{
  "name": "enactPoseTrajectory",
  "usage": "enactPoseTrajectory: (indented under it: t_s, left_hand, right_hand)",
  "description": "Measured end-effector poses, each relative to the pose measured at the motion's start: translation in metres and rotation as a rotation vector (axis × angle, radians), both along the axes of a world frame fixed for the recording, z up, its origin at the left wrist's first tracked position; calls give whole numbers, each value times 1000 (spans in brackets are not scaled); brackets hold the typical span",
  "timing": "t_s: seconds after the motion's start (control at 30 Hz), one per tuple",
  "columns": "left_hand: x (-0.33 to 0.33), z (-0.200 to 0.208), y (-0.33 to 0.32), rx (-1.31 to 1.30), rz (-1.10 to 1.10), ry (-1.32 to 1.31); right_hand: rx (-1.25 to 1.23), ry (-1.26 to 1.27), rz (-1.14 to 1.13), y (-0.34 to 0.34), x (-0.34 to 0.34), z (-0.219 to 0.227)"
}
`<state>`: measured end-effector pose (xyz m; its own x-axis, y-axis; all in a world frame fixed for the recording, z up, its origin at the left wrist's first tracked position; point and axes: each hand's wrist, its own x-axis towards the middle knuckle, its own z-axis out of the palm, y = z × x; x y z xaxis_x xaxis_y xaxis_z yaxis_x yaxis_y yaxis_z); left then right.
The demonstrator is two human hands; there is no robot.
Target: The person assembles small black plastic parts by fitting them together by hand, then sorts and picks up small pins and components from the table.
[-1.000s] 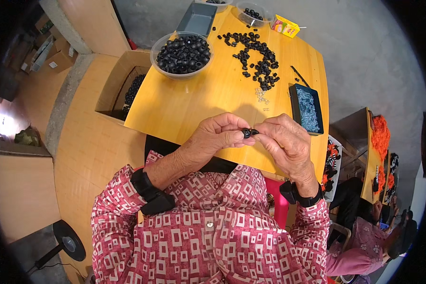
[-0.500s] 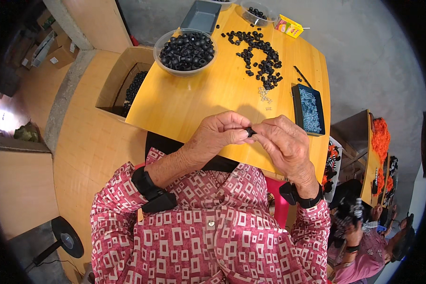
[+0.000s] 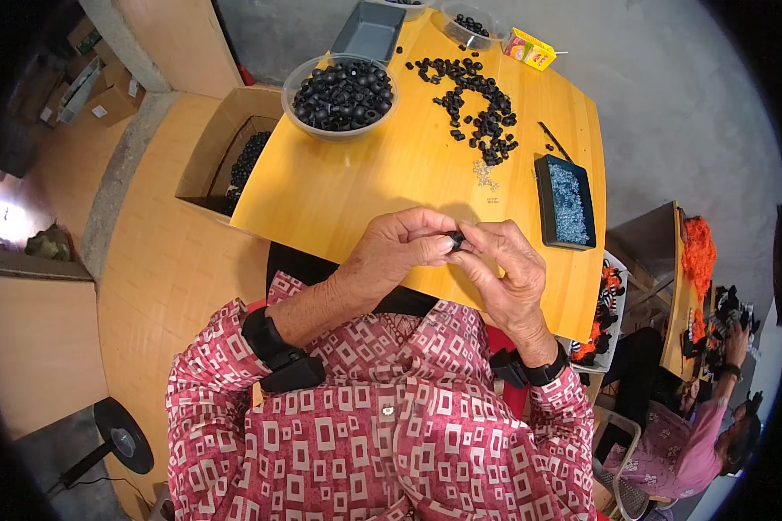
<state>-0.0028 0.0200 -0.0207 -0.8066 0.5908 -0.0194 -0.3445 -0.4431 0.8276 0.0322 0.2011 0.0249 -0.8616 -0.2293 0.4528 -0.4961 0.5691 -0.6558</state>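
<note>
In front of my chest, over the table's near edge, a small black rounded plastic part [image 3: 455,240] sits between my two hands. My left hand [image 3: 389,253] pinches it between thumb and forefinger, with the other fingers curled behind. On its right end press the thumb and fingertips of my right hand [image 3: 511,276]. The fingertips hide much of the part, and whether some smaller piece is between them I cannot make out. Beyond my hands, small clear pieces [image 3: 485,176] lie beside a spread of loose black parts [image 3: 487,113].
On the yellow table [image 3: 356,191] stand a clear bowl [image 3: 339,133] of black parts, a grey tray [image 3: 369,33], a smaller bowl [image 3: 473,35], a yellow box [image 3: 530,49] and a dark tray [image 3: 569,200] of tiny clear pieces. At right another person [image 3: 682,443] sits working.
My right hand has shifted slightly left and down, its fingers turning about the black part. My left hand has barely moved. The person at right has reached an arm toward the other table.
</note>
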Motion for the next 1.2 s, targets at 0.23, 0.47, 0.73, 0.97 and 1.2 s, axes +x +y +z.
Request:
enactPoseTrajectory:
  t_s: [0.23,0.47,0.73,0.97,1.2]
  left_hand:
    - [-2,7,-4,-102,0,33]
    - [-4,5,-7,-139,-29,44]
    - [-2,7,-2,-166,-4,42]
    - [-5,-4,-3,-143,-35,91]
    - [-5,1,-2,-56,-20,-22]
  right_hand:
    - [24,64,-28,-1,0,-7]
    - [198,165,-20,-7,0,4]
    - [160,94,-69,-6,3,-2]
    - [215,66,-47,-10,5,7]
    - [159,79,-17,0,-3,10]
